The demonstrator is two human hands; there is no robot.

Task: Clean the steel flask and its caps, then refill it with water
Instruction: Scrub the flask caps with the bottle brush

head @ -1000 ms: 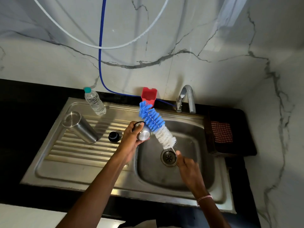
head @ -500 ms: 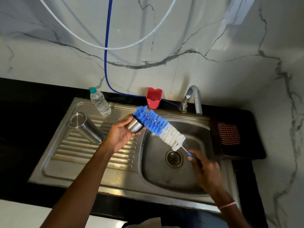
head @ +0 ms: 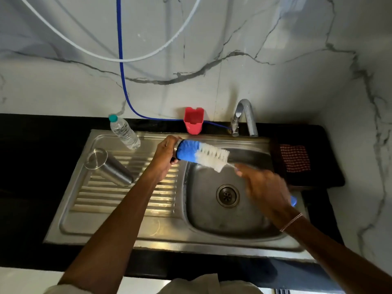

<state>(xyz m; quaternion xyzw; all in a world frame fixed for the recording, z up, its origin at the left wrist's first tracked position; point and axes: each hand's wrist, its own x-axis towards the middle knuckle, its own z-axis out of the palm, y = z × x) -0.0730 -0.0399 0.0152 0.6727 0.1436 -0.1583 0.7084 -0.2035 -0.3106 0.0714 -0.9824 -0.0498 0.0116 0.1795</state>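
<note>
My left hand (head: 164, 157) grips a small steel cap (head: 175, 149) above the sink's rear edge, its opening facing right. The blue end of a blue-and-white bottle brush (head: 202, 153) is pushed into the cap. My right hand (head: 263, 187), blurred, holds the brush's handle over the basin; the handle's blue tip (head: 293, 200) sticks out past my wrist. The steel flask (head: 108, 166) lies on its side on the ribbed drainboard (head: 127, 200), mouth toward the back left. The second, black cap is hidden.
A clear plastic water bottle (head: 124, 132) with a teal lid leans at the drainboard's back. A red holder (head: 193, 123) and the tap (head: 245, 115) stand behind the basin (head: 212, 221). A checked cloth (head: 294, 158) lies on the black counter to the right.
My left hand lifted the cap up and back while the brush swung from upright to nearly level. The blue bristles went into the cap. My right hand moved right.
</note>
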